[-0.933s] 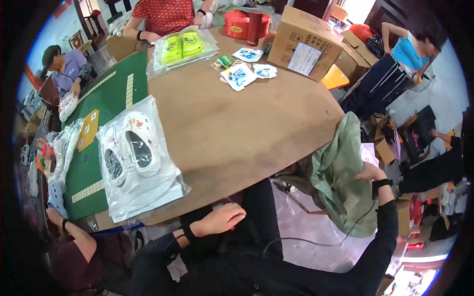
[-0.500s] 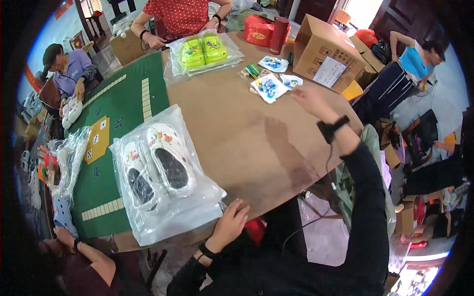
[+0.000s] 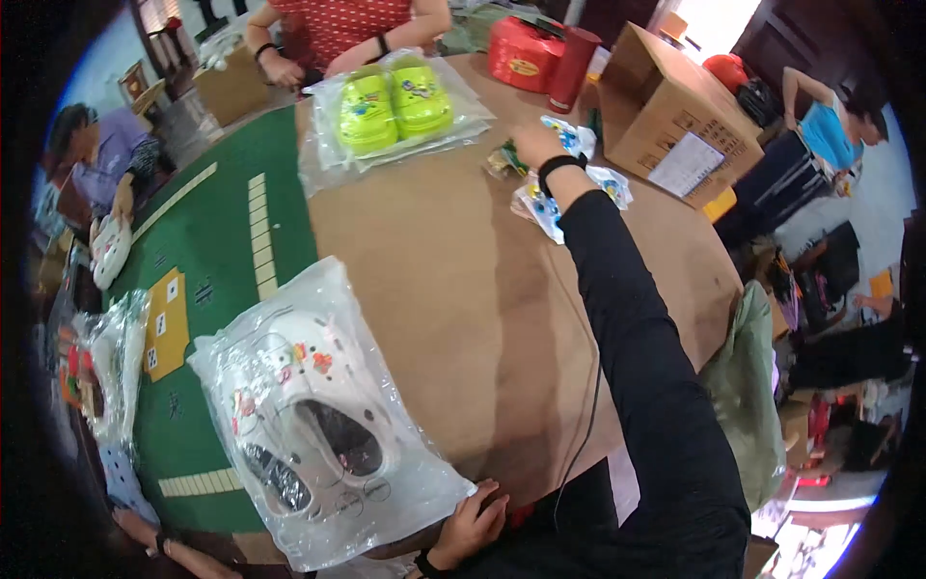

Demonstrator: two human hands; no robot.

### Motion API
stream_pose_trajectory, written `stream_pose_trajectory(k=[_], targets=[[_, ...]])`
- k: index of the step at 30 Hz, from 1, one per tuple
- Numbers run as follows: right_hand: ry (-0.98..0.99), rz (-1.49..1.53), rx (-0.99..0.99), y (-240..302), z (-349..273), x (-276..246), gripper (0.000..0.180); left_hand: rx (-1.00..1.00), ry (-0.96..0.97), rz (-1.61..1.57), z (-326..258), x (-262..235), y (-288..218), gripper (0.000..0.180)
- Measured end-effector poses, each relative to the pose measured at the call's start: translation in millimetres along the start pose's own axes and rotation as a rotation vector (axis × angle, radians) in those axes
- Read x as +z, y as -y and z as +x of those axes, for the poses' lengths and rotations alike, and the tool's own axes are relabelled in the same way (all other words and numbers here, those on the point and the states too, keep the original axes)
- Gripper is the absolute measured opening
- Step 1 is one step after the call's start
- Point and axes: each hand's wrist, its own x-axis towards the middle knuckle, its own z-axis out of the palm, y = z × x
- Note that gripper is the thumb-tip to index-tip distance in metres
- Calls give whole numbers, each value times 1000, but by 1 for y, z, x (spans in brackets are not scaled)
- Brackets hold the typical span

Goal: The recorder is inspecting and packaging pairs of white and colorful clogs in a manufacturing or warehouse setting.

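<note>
The right hand [image 3: 536,147] reaches far across the brown tabletop [image 3: 415,251], over small white plastic packets with blue print [image 3: 546,214] and beside a little green packet [image 3: 509,160]; its fingertips are hidden, so whether it grasps one cannot be told. The left hand [image 3: 471,531] lies at the near table edge, fingers loosely bent, right by the corner of a clear plastic bag [image 3: 410,497]; whether it pinches the bag is unclear. Inside, left of and beyond that hand, are white perforated clogs with coloured charms [image 3: 313,376]. Left of the right hand sit bagged lime-green clogs [image 3: 422,106]; to its right stands an open brown cardboard box [image 3: 675,125].
</note>
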Motion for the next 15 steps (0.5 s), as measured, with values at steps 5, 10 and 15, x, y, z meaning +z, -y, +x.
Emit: stream_pose_trajectory(k=[5, 10, 15], targets=[[-172, -15, -119, -15, 0, -8, 13, -44, -15, -55, 6, 0, -5, 29], [-228, 18, -1, -51, -20, -49, 13, -144, -38, -101, 9, 7, -8, 30], [-108, -177, 271, -133, -81, -104, 16, -33, -41, 53, 13, 4, -9, 23]])
